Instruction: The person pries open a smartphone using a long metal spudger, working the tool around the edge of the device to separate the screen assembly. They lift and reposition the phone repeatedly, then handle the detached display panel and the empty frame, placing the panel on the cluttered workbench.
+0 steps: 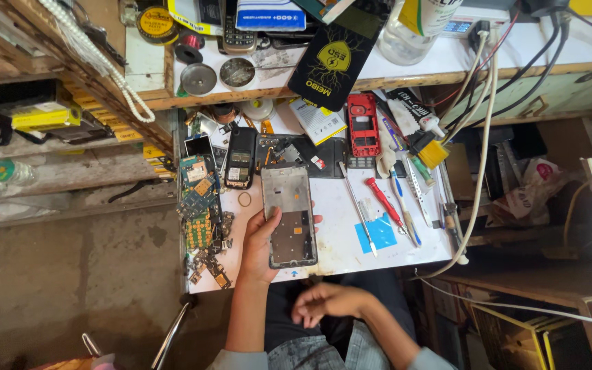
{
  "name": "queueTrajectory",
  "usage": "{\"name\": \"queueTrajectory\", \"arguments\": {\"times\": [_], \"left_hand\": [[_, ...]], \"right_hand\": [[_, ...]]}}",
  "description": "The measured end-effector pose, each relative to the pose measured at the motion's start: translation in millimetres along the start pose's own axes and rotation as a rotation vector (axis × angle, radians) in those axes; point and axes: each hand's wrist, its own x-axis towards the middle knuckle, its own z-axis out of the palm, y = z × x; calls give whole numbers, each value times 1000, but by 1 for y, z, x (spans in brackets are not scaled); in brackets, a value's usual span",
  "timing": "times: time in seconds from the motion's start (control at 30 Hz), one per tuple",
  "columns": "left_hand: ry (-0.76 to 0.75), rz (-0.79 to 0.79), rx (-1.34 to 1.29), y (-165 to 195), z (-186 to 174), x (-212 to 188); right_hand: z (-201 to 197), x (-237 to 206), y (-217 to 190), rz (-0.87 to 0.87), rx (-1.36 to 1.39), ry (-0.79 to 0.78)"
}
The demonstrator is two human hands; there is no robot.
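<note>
The left hand (260,241) wraps its fingers around the edges of a phone frame (289,214), thumb on the near left side and fingertips showing past the right edge, holding the bare metal frame upright over the white bench (340,236). The frame's upper half is pale and plain, its lower half darker with a small orange patch. The right hand (323,301) hangs lower, off the bench above the lap, fingers loosely curled and holding nothing. Just left of the frame lies a rubber ring (244,199), and beyond it a heap of circuit boards (199,212) along the bench's left edge. Above the frame sits a black phone (240,157). To the right lie a thin metal tool (359,209), a blue square (379,233), a red screwdriver (385,203) and a toothbrush (401,209), all apart from the frame. Farther back stands a red phone shell (362,125), and a white cable (477,171) runs down the bench's right side.
</note>
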Motion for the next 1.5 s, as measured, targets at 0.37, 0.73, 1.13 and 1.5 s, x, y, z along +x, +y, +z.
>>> {"name": "queueTrajectory", "arguments": {"times": [0.37,0.73,1.13,1.5], "left_hand": [[-7,2,-14,0,3,0],[7,53,-8,-4,3,2],[-24,27,11,-7,0,1],[6,51,24,-7,3,2]], "right_hand": [[23,-37,-25,-49,-556,391],[51,-44,-56,-369,-729,765],[51,-39,-49,-502,-799,1009],[48,-39,-48,-549,-807,1012]]}}
